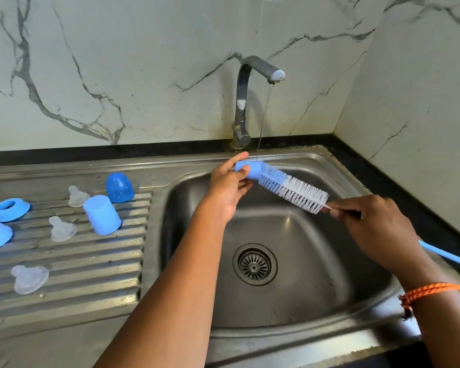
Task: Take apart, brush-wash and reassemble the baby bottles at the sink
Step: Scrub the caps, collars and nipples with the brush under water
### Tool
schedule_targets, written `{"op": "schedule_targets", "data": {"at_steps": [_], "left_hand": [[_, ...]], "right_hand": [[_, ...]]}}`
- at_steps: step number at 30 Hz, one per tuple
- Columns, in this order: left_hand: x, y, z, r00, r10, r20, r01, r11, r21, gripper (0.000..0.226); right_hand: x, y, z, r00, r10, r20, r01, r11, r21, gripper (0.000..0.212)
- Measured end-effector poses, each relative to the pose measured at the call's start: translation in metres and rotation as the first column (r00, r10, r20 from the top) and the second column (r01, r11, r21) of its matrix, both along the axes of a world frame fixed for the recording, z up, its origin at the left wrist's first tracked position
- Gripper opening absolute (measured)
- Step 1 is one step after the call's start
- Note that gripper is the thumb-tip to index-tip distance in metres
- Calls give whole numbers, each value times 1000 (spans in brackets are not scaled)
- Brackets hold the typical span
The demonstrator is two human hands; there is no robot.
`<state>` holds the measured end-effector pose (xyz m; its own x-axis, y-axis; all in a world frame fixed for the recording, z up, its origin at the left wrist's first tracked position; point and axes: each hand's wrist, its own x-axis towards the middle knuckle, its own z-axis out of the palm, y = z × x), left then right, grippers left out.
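My left hand [230,181] grips the blue bottle [250,170] under the running tap [260,73] over the sink [316,166], my right hand [367,221] pinches the brush [294,188] handle, and the wet bottle could slip from my fingers.

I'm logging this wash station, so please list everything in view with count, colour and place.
bottle: 1, blue, under the tap
brush: 1, white bristles, tip in bottle
upturned bottle: 1, blue, drainboard
cap: 1, dark blue, drainboard
collar rings: 2, blue, drainboard left
teats: 3, clear, drainboard
tap: 1, steel, running
sink: 1, steel
wristband: 1, orange, right wrist
left hand: grips bottle
right hand: grips brush
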<state>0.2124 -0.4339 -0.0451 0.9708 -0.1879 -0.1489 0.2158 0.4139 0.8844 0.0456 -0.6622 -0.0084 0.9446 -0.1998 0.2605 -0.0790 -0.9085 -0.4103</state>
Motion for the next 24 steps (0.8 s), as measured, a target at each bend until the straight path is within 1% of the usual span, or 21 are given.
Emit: {"op": "schedule_targets", "data": {"at_steps": [3,5,6,8,9,13,15,16,17,19,22,24], "left_hand": [[-1,1,0,994,-101,51,101,995,2,43],[-1,1,-2,989,-139,50,137,989,52,37],[-1,0,-3,989,-140,45,135,986,96,31],[-1,-1,-4,996,-84,34,77,982,171,13],[-2,-2,-4,999,-36,26,30,980,195,14],[1,4,-3,984,177,3,-170,938,303,64],[0,8,0,967,253,0,-234,894,383,76],[-2,8,2,965,262,0,-238,877,418,79],[-3,8,2,966,258,0,-232,869,436,79],[-3,6,-1,974,226,11,-209,880,426,71],[-1,2,-6,993,113,39,-120,936,332,52],[-2,0,-6,999,21,38,-30,966,256,32]], "right_hand": [[-1,1,0,999,-38,10,38,999,-11,30],[-2,2,0,998,-44,38,45,999,-13,30],[-2,3,1,997,-45,65,47,999,-16,30],[-5,5,2,992,-50,119,55,998,-36,30],[-6,6,4,989,-53,141,61,997,-52,31],[-10,8,13,978,-45,206,66,993,-95,29],[-11,7,14,973,-28,229,57,991,-123,29],[-11,5,12,972,-24,234,58,989,-139,30],[-11,5,10,973,-24,231,61,986,-154,31],[-8,5,6,978,-28,206,62,985,-163,35],[-3,11,0,987,-1,158,22,992,-128,36],[-1,12,-3,986,15,163,2,995,-104,35]]}}
